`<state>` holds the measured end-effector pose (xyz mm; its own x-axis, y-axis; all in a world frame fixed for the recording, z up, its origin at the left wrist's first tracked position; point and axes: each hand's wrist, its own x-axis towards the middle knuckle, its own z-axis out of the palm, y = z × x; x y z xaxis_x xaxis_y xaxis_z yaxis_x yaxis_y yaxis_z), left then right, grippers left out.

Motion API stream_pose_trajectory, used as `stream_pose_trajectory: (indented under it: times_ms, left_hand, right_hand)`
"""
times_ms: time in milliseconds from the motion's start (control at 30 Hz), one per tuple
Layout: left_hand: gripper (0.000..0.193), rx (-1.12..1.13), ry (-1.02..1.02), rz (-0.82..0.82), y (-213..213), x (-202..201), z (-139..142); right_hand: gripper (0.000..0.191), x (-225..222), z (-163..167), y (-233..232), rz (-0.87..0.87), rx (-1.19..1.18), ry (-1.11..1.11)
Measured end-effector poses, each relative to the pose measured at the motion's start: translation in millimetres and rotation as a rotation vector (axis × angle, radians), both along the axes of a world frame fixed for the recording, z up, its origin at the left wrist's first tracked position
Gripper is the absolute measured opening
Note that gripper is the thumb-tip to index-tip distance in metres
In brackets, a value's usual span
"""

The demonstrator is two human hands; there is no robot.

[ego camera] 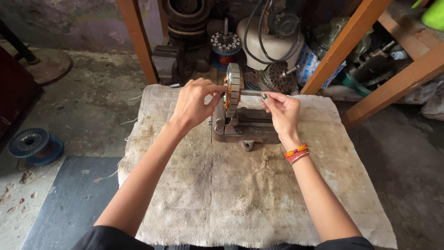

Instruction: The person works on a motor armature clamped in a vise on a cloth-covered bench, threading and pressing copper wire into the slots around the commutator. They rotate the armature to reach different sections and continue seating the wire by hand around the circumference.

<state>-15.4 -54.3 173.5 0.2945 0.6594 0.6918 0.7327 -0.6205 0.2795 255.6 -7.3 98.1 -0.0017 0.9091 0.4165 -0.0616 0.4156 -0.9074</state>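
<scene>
A ring-shaped motor stator with copper windings stands on edge, clamped in a rusty bench vise on a dirty cloth. My left hand pinches at the left face of the stator, fingertips on the windings. My right hand is just right of it, thumb and forefinger pinched near the metal shaft sticking out of the stator; whether it holds a wire I cannot tell. Coloured bangles sit on my right wrist.
The stained cloth covers a low table. Behind it stand orange wooden frame legs, another wound stator, a white motor housing and metal parts. A blue wire spool lies on the concrete floor at left.
</scene>
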Motion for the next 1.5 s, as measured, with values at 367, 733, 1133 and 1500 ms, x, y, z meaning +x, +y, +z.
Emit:
stream_pose_trajectory:
  times_ms: [367, 733, 1133, 1500]
  left_hand:
    - [0.025, -0.078, -0.192, 0.046, -6.7, 2.1, 6.8]
    - [0.036, -0.227, -0.248, -0.018, -4.2, 11.5, 3.9]
    - [0.039, -0.265, -0.299, -0.049, -10.3, 16.0, 2.2]
    - [0.04, -0.272, -0.298, 0.003, -10.0, 18.9, -2.1]
  right_hand:
    - [0.018, 13.0, -15.0, 0.5, -0.055, -0.052, -0.013]
    - [0.018, 21.2, -13.9, -7.9, -0.081, -0.08, 0.038]
    - [0.018, 32.3, -11.1, -11.8, -0.104, -0.073, 0.072]
    - [0.017, 32.6, -9.8, -13.3, -0.07, -0.082, 0.081]
